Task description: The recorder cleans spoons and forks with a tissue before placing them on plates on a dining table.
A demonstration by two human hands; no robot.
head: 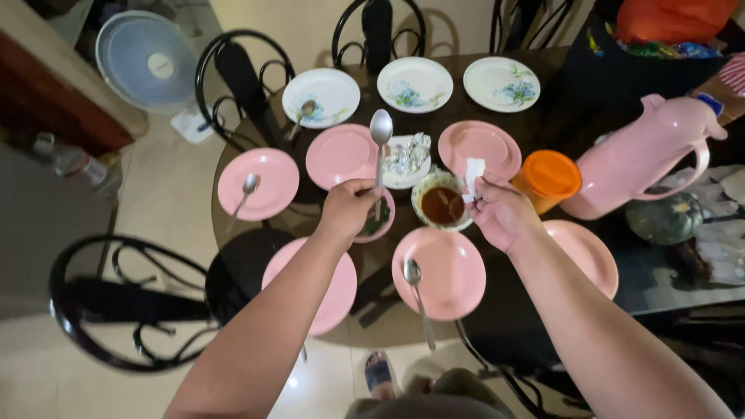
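Round glass desk (233,233), set with pink plates. Left hand (348,208) at centre: fingers closed on an upright spoon (380,147), bowl up, above a small dish (375,221). At 3 o'clock of it, a cup of brown liquid (441,203). Right hand (500,211): a white packet (472,174) is pinched between fingers at the cup's rim. Orange lid (549,174) at 2 o'clock.

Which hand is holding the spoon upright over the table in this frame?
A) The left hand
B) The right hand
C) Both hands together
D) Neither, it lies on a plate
A: the left hand grips the handle of the spoon, bowl pointing up, while the right hand pinches a small white packet beside the bowl of brown liquid.
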